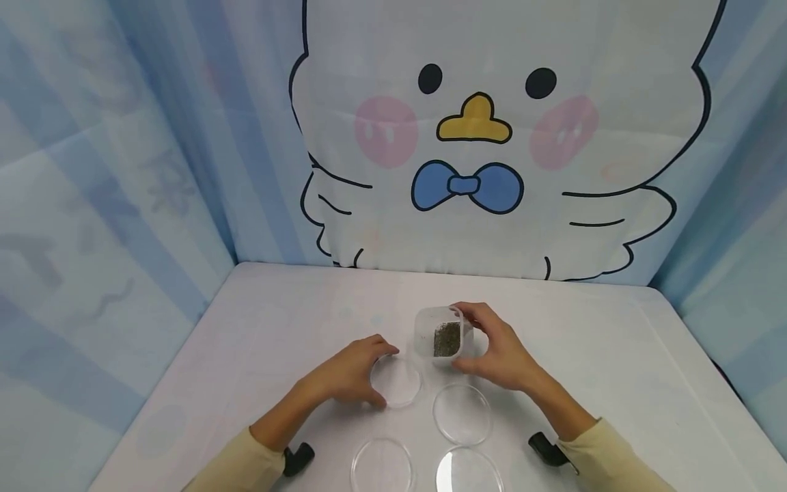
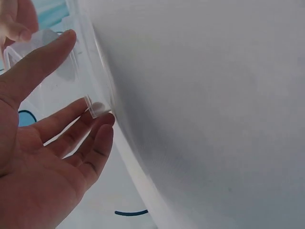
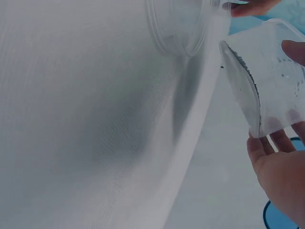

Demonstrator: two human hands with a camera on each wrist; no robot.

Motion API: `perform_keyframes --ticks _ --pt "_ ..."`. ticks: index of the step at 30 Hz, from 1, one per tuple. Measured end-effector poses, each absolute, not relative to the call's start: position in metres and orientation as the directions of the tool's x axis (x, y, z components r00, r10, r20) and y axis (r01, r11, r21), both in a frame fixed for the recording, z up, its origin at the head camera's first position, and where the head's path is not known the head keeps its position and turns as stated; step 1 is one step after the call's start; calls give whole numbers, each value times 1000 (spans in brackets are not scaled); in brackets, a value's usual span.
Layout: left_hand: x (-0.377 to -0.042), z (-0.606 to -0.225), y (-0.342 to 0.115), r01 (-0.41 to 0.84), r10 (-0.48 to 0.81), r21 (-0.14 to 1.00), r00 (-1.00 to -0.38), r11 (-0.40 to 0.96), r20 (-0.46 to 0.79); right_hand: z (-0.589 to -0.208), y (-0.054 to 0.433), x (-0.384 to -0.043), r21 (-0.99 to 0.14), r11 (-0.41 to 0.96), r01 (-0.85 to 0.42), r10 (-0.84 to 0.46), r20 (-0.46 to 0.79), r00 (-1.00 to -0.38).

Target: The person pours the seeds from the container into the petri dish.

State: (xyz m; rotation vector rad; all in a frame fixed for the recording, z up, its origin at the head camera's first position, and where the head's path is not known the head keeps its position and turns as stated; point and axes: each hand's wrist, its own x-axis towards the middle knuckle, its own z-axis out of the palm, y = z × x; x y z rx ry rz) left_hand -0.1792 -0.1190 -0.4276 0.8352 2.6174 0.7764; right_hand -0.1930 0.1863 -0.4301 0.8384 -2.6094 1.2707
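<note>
Right hand [image 1: 501, 352]: grasping square translucent tub [image 1: 425, 331], tilted, dark granules [image 1: 447, 339] inside. Left hand [image 1: 352, 372]: thumb and fingers clasping rim of clear round dish [image 1: 396, 381], just to near left of tub. Three matching dishes [image 1: 462, 413] nearer: two right, one left. White tabletop [image 1: 215, 383] beneath.

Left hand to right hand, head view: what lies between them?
In the head view, a clear round dish, with the left hand curled at its rim, then the translucent tub of dark grains, gripped by the right hand.
</note>
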Motion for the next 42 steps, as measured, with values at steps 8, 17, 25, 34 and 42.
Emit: perform_keyframes --ticks 8,17,25,34,42 --pt "-184 -428 -116 423 583 593 -807 685 -97 -423 175 -183 -578 584 -570 -411 395 -821" --pt "-188 -428 -116 424 583 599 -808 679 -89 -418 165 -177 -491 599 -632 -462 432 -774" --pt "-187 -427 -117 414 578 600 -810 685 -102 -416 155 -173 -365 613 -700 -522 479 -706" --pt "-187 -428 -119 410 576 602 -811 686 -104 -414 145 -171 -239 608 -757 -570 531 -626" --pt "-188 -430 -121 405 571 601 -814 689 -106 -412 138 -170 -179 608 -773 -594 544 -593"
